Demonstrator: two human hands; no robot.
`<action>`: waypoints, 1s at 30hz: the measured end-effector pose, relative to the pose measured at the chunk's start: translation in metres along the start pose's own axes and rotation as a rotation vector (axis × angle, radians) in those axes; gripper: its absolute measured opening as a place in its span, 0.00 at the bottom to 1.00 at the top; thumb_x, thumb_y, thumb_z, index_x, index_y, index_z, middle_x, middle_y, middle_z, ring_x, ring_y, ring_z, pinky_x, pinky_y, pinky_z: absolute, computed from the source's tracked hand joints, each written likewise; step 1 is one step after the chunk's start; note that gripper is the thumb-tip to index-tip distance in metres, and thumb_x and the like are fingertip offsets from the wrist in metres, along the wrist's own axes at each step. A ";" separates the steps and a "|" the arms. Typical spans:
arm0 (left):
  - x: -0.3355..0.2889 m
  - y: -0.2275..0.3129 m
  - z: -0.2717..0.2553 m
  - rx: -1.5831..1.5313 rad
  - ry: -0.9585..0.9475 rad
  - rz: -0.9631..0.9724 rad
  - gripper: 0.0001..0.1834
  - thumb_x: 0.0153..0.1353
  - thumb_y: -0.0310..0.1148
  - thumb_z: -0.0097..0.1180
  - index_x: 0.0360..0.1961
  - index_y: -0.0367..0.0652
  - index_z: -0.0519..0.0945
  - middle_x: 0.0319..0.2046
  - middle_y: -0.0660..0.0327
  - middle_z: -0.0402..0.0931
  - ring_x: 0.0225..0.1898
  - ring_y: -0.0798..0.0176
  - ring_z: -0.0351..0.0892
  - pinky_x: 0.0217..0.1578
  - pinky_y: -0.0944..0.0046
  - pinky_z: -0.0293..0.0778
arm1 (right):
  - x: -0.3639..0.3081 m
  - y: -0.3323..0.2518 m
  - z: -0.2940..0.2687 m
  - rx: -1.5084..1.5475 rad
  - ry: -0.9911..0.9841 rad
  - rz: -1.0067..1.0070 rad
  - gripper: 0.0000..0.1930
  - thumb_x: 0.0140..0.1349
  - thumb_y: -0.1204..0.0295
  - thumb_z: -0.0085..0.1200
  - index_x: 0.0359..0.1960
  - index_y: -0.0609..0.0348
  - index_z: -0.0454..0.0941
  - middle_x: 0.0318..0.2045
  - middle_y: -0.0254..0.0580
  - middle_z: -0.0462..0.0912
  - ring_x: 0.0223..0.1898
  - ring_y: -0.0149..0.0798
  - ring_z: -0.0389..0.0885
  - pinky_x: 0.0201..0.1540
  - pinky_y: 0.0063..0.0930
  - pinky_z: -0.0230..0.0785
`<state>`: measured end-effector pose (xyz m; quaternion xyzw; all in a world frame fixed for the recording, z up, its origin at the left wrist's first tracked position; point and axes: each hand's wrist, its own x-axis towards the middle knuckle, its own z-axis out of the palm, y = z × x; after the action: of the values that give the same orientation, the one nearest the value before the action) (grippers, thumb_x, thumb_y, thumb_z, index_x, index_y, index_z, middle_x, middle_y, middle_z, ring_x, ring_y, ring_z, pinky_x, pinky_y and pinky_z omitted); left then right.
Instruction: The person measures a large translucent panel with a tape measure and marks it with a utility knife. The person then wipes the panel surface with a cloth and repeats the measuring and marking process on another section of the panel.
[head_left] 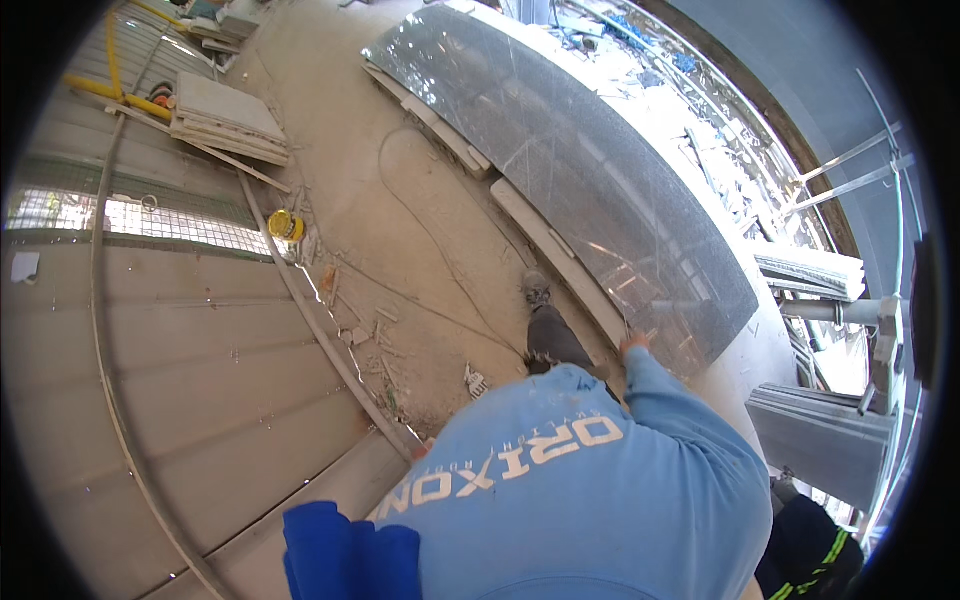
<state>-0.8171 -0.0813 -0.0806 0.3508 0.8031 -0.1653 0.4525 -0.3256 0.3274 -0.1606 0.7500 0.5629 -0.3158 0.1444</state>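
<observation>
A long, dark grey polished slab [600, 170] lies ahead and to the right, with pale boards [560, 255] along its near left side. My right hand [636, 343] is at the slab's near edge, close to its lower corner. Its fingers look curled, and a thin dark thing seems to stick up from them, too small to name. Of my left hand [424, 448], only a sliver shows beside my light blue top; its fingers are hidden behind my body. My shoe [537, 290] stands on the dusty floor beside the boards.
A loose cable [440, 255] curves over the floor. Against the panelled wall at left are stacked boards [225, 115], a yellow tub [286, 225] and rubble [380, 350]. Metal poles [840, 311] and grey panels [825, 430] stand at right. Dark clothing with bright stripes [815, 550] shows lower right.
</observation>
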 end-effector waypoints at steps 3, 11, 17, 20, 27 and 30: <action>0.061 0.032 -0.105 0.486 0.326 0.206 0.18 0.58 0.47 0.51 0.33 0.41 0.80 0.29 0.51 0.80 0.32 0.52 0.80 0.34 0.48 0.75 | 0.064 -0.093 -0.081 0.162 0.365 -0.145 0.19 0.53 0.57 0.50 0.37 0.59 0.81 0.36 0.59 0.80 0.42 0.57 0.78 0.48 0.43 0.69; 0.044 0.179 -0.407 -1.051 0.772 0.247 0.15 0.62 0.37 0.52 0.43 0.36 0.76 0.30 0.56 0.79 0.31 0.64 0.77 0.33 0.64 0.73 | 0.166 -0.256 -0.226 0.344 0.281 -0.195 0.16 0.54 0.60 0.51 0.37 0.57 0.81 0.33 0.55 0.82 0.39 0.53 0.80 0.43 0.42 0.70; 0.143 0.081 -0.335 -0.739 0.349 -0.153 0.20 0.59 0.45 0.53 0.44 0.40 0.77 0.33 0.55 0.79 0.31 0.62 0.78 0.35 0.60 0.73 | 0.215 -0.296 -0.137 0.108 0.243 0.138 0.14 0.53 0.64 0.54 0.39 0.57 0.82 0.32 0.47 0.84 0.38 0.45 0.82 0.41 0.36 0.72; 0.158 -0.042 -0.278 -0.370 -0.066 -0.345 0.20 0.60 0.46 0.52 0.44 0.41 0.78 0.35 0.54 0.79 0.34 0.61 0.78 0.36 0.59 0.73 | 0.170 -0.381 -0.090 0.048 0.113 0.197 0.16 0.51 0.63 0.56 0.39 0.58 0.81 0.39 0.53 0.82 0.43 0.48 0.80 0.45 0.35 0.72; 0.242 -0.178 -0.417 0.120 -0.268 -0.189 0.21 0.60 0.48 0.48 0.45 0.43 0.78 0.39 0.54 0.79 0.42 0.59 0.77 0.40 0.57 0.72 | 0.104 -0.572 -0.057 0.071 0.139 -0.084 0.20 0.52 0.57 0.52 0.39 0.59 0.80 0.41 0.59 0.79 0.45 0.56 0.77 0.48 0.40 0.69; 0.318 -0.214 -0.521 0.575 -0.188 0.025 0.22 0.60 0.50 0.47 0.45 0.44 0.78 0.41 0.54 0.79 0.45 0.58 0.77 0.41 0.56 0.71 | 0.108 -0.700 -0.086 0.189 0.142 -0.168 0.20 0.51 0.57 0.52 0.41 0.56 0.80 0.42 0.58 0.79 0.46 0.56 0.77 0.49 0.40 0.69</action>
<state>-1.3971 0.2048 -0.0802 0.4575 0.6735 -0.4123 0.4088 -0.9360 0.6847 -0.0668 0.7308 0.6004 -0.3246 0.0059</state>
